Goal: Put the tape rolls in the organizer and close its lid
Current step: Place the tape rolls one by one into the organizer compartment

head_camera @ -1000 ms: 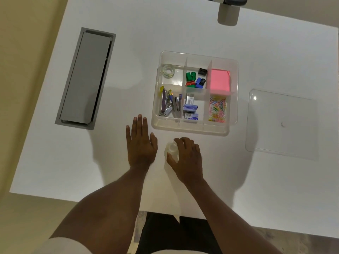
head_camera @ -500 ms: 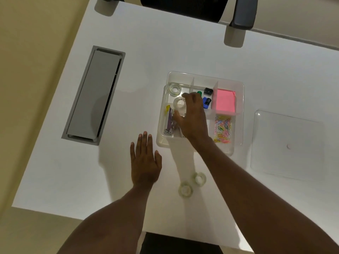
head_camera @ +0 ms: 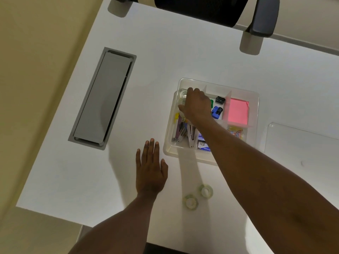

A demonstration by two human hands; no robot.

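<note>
The clear compartmented organizer [head_camera: 254, 99] sits on the white table, its lid off. My right hand [head_camera: 197, 105] reaches into its far left compartment, fingers curled on a clear tape roll [head_camera: 182, 102] low in that compartment, beside another roll [head_camera: 183, 93] lying there. Two more clear tape rolls [head_camera: 190, 202] [head_camera: 205, 191] lie on the table near the front edge, under my right forearm. My left hand [head_camera: 150, 168] rests flat on the table, left of the organizer, fingers apart, holding nothing. The clear lid [head_camera: 300, 145] lies flat to the right.
The organizer also holds staplers [head_camera: 178, 131], staple boxes [head_camera: 203, 146], sharpeners [head_camera: 217, 111], pink sticky notes [head_camera: 237, 111] and coloured paper clips [head_camera: 237, 132]. A grey cable hatch [head_camera: 103, 98] is set into the table at left. A black chair [head_camera: 201, 8] stands beyond the far edge.
My right hand picked a tape roll off the table near the front edge and carried it into the organizer's far left compartment. The view shifted forward; my left hand stayed flat.
</note>
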